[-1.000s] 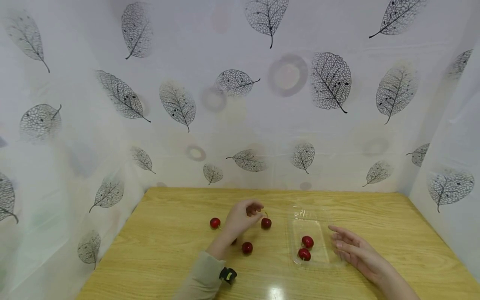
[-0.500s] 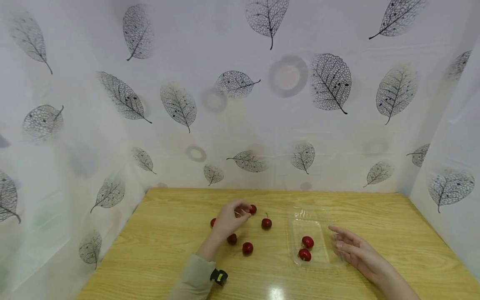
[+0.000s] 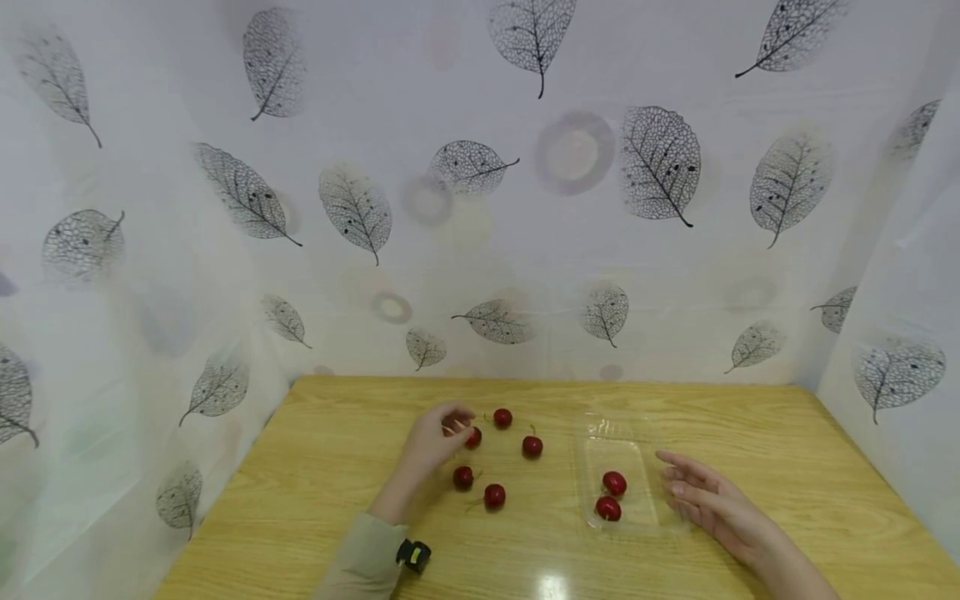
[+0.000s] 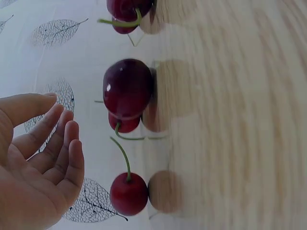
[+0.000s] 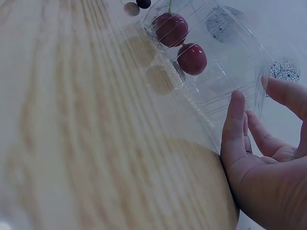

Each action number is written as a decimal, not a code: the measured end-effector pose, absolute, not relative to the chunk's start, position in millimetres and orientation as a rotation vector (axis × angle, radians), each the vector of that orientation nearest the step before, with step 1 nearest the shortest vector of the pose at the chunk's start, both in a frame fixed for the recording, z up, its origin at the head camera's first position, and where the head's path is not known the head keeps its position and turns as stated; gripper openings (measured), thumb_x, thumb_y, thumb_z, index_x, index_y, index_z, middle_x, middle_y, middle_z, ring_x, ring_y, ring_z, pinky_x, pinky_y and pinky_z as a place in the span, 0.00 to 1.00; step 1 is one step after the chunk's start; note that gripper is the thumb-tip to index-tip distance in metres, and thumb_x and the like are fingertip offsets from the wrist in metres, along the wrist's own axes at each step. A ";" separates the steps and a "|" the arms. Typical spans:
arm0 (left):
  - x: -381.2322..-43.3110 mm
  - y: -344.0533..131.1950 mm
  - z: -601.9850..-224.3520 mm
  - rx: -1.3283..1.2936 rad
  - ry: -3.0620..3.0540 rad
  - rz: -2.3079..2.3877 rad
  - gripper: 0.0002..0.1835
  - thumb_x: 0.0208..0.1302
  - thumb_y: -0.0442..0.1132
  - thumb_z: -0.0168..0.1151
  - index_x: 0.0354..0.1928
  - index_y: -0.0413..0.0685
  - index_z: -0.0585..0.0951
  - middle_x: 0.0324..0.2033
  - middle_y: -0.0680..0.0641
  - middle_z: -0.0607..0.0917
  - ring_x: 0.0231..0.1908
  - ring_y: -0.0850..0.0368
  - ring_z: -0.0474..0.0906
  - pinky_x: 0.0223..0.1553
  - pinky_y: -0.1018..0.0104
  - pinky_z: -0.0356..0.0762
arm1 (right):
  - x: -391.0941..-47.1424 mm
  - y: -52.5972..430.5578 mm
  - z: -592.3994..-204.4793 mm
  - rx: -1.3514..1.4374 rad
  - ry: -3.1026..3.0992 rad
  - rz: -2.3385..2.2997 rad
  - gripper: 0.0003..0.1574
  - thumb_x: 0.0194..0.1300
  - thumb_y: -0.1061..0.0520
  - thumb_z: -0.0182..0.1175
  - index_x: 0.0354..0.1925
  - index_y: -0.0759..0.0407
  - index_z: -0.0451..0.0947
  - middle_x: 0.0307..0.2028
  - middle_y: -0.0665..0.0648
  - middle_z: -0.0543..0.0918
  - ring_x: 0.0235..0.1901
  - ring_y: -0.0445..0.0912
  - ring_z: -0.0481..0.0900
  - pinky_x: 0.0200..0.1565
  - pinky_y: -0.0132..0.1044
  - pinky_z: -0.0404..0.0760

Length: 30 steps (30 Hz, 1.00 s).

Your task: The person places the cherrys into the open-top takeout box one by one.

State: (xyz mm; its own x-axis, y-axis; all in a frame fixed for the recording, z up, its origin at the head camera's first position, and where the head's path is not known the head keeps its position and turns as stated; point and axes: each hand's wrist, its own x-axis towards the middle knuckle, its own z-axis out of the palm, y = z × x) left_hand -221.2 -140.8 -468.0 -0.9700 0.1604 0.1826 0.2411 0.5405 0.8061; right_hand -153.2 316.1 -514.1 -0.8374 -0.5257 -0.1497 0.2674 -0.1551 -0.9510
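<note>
Several dark red cherries with green stems lie on the wooden table. In the head view my left hand [image 3: 435, 437] hovers over the left group with relaxed, slightly bent fingers, its tips overlapping one cherry [image 3: 474, 437]. The left wrist view shows this hand [image 4: 41, 163] holding nothing, beside a large near cherry [image 4: 128, 86] and a stemmed cherry [image 4: 128, 194]. My right hand [image 3: 716, 504] rests at the right side of a clear plastic box [image 3: 647, 433]. Its loosely bent fingers [image 5: 233, 124] are right at the box wall. Two cherries [image 3: 614, 483] sit inside the box.
Other cherries lie between the left hand and the box: one at the back [image 3: 502, 417], one to the right [image 3: 532, 447], and two nearer the front [image 3: 494, 497]. A leaf-printed white sheet [image 3: 540, 250] hangs behind and beside the wooden table [image 3: 300, 500].
My left hand has moved left over the cherries, uncovering the back cherry and one near its fingertips. It now covers where the leftmost cherry was seen. The right hand and box have stayed put.
</note>
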 end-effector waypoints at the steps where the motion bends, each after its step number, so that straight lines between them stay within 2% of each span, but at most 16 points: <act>1: -220.9 -143.0 -468.3 -0.339 -2.678 -1.429 0.10 0.66 0.29 0.69 0.48 0.41 0.87 0.40 0.44 0.90 0.39 0.57 0.84 0.42 0.71 0.83 | -153.2 316.0 -514.0 -0.296 1.607 -2.034 0.31 0.85 0.61 0.44 0.63 0.24 0.76 0.60 0.40 0.74 0.61 0.30 0.79 0.63 0.28 0.81; 8: -218.6 -158.4 -472.6 -0.288 -2.652 -1.414 0.09 0.65 0.29 0.71 0.46 0.41 0.88 0.39 0.45 0.90 0.37 0.58 0.84 0.42 0.72 0.83 | -152.9 315.6 -513.5 -0.288 1.627 -2.027 0.31 0.85 0.61 0.44 0.63 0.23 0.76 0.60 0.40 0.74 0.61 0.30 0.79 0.63 0.28 0.81; 15: -216.9 -172.5 -472.9 -0.248 -2.660 -1.342 0.08 0.66 0.28 0.70 0.47 0.38 0.88 0.37 0.44 0.90 0.37 0.56 0.85 0.41 0.67 0.86 | -152.4 314.8 -512.1 -0.283 1.628 -2.029 0.31 0.85 0.61 0.44 0.63 0.23 0.76 0.60 0.40 0.75 0.61 0.30 0.79 0.63 0.28 0.81; 23: -215.0 -184.2 -474.5 -0.198 -2.687 -1.337 0.09 0.65 0.28 0.71 0.46 0.40 0.88 0.40 0.43 0.90 0.38 0.54 0.85 0.43 0.66 0.85 | -152.6 314.0 -513.6 -0.282 1.636 -2.034 0.31 0.85 0.62 0.44 0.63 0.24 0.76 0.59 0.40 0.74 0.60 0.31 0.79 0.63 0.28 0.81; 30: -214.8 -194.5 -477.0 -0.163 -2.729 -1.350 0.11 0.65 0.29 0.72 0.48 0.39 0.87 0.43 0.40 0.90 0.42 0.49 0.86 0.47 0.54 0.87 | -152.1 314.2 -513.1 -0.286 1.653 -2.031 0.31 0.85 0.63 0.44 0.63 0.24 0.76 0.59 0.41 0.74 0.60 0.31 0.79 0.63 0.27 0.81</act>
State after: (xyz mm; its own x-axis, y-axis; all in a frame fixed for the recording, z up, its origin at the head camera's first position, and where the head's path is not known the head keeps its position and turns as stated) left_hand -214.8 -194.5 -477.0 -0.9900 0.0547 0.1298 0.1364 0.6030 0.7860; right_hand -152.1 314.2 -513.1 -0.8518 -0.5026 -0.1480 0.2470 -0.1359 -0.9594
